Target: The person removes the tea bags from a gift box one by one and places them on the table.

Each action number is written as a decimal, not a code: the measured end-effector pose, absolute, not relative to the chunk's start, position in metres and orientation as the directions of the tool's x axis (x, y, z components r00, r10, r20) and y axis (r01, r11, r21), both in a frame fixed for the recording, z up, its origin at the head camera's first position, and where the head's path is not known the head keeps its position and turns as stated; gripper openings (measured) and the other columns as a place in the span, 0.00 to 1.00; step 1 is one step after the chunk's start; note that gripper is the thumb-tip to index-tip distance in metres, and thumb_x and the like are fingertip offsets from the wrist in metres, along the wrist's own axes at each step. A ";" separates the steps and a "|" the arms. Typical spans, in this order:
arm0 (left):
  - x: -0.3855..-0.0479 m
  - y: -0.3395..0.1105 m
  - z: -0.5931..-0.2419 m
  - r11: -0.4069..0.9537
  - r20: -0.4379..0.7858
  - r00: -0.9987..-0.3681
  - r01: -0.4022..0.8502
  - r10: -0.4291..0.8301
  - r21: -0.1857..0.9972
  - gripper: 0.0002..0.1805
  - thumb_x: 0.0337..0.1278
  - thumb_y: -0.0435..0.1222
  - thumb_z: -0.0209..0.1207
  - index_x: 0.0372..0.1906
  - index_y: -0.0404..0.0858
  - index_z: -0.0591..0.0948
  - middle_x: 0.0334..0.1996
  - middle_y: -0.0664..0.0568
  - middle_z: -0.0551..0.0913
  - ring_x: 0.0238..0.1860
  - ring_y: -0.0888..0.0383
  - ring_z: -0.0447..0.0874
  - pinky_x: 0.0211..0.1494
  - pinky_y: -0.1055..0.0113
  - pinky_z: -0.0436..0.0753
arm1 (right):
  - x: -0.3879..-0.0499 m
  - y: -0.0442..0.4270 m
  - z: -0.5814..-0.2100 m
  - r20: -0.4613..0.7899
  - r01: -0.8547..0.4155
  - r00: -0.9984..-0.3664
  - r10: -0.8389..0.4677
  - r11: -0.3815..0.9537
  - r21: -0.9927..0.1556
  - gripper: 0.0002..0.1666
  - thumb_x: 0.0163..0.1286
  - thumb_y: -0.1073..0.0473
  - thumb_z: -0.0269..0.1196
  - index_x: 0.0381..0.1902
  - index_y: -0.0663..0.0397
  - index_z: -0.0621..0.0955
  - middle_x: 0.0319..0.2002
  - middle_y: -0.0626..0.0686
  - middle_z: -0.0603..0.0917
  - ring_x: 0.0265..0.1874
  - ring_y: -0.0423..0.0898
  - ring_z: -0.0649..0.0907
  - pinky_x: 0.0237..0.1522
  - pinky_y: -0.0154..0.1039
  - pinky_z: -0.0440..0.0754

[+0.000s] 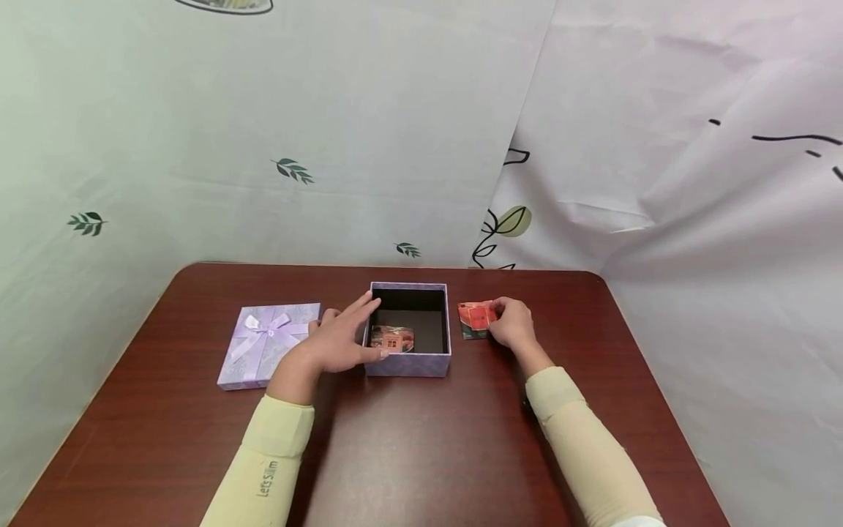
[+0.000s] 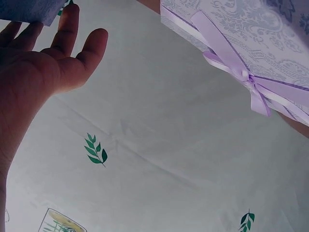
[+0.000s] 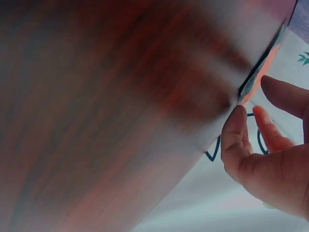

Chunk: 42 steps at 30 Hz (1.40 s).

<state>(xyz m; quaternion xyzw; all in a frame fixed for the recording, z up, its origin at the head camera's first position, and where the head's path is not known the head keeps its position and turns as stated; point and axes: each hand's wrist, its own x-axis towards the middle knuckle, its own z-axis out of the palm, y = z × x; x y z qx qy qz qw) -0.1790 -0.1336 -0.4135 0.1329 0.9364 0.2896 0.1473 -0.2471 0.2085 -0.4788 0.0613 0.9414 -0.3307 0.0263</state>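
An open lilac box [image 1: 408, 365] with a dark inside stands on the table. A small orange-red printed packet [image 1: 393, 339] lies in its front left part. My left hand [image 1: 342, 340] rests at the box's left side, fingers spread, thumb by the front rim. In the left wrist view the left hand [image 2: 43, 67] shows its fingers fairly straight beside the box's patterned wall [image 2: 29, 9]. Right of the box, a flat red and dark green packet [image 1: 476, 319] lies on the table. My right hand [image 1: 515, 324] pinches its right edge with curled fingers and thumb.
The lilac patterned lid [image 1: 237, 366] with a ribbon bow lies left of the box, close behind the left hand. The dark reddish-brown table [image 1: 408, 446] ends at the back against a pale printed cloth [image 1: 382, 132].
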 end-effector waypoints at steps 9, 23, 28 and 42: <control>-0.179 -0.134 -0.414 0.802 -0.206 -0.921 0.159 0.331 0.575 0.52 0.53 0.53 0.69 0.81 0.52 0.55 0.80 0.59 0.44 0.70 0.36 0.52 0.61 0.28 0.46 | -0.243 0.198 -0.470 -0.024 0.093 -0.995 0.102 0.751 -0.654 0.24 0.61 0.61 0.70 0.55 0.60 0.81 0.49 0.62 0.81 0.48 0.58 0.76 0.52 0.54 0.75; -0.180 -0.133 -0.414 0.802 -0.199 -0.924 0.160 0.328 0.576 0.53 0.53 0.54 0.69 0.80 0.52 0.55 0.80 0.60 0.44 0.69 0.36 0.52 0.61 0.29 0.48 | -0.227 0.168 -0.439 0.071 -0.004 -0.995 0.071 0.683 -0.730 0.23 0.62 0.65 0.69 0.57 0.57 0.82 0.51 0.60 0.81 0.46 0.57 0.80 0.47 0.49 0.78; -0.180 -0.133 -0.414 0.801 -0.198 -0.923 0.162 0.330 0.576 0.52 0.53 0.53 0.69 0.80 0.51 0.55 0.80 0.59 0.44 0.69 0.35 0.53 0.61 0.28 0.47 | -0.222 0.158 -0.431 0.152 -0.084 -0.987 0.046 0.663 -0.744 0.20 0.61 0.65 0.68 0.52 0.56 0.84 0.47 0.56 0.85 0.40 0.50 0.84 0.44 0.46 0.79; -0.179 -0.132 -0.413 0.797 -0.199 -0.925 0.155 0.325 0.583 0.52 0.53 0.53 0.69 0.80 0.51 0.56 0.80 0.58 0.44 0.69 0.35 0.53 0.61 0.27 0.47 | -0.204 0.128 -0.410 0.224 -0.245 -0.969 -0.104 0.512 -0.823 0.17 0.60 0.68 0.71 0.49 0.62 0.84 0.42 0.57 0.87 0.35 0.46 0.85 0.39 0.42 0.84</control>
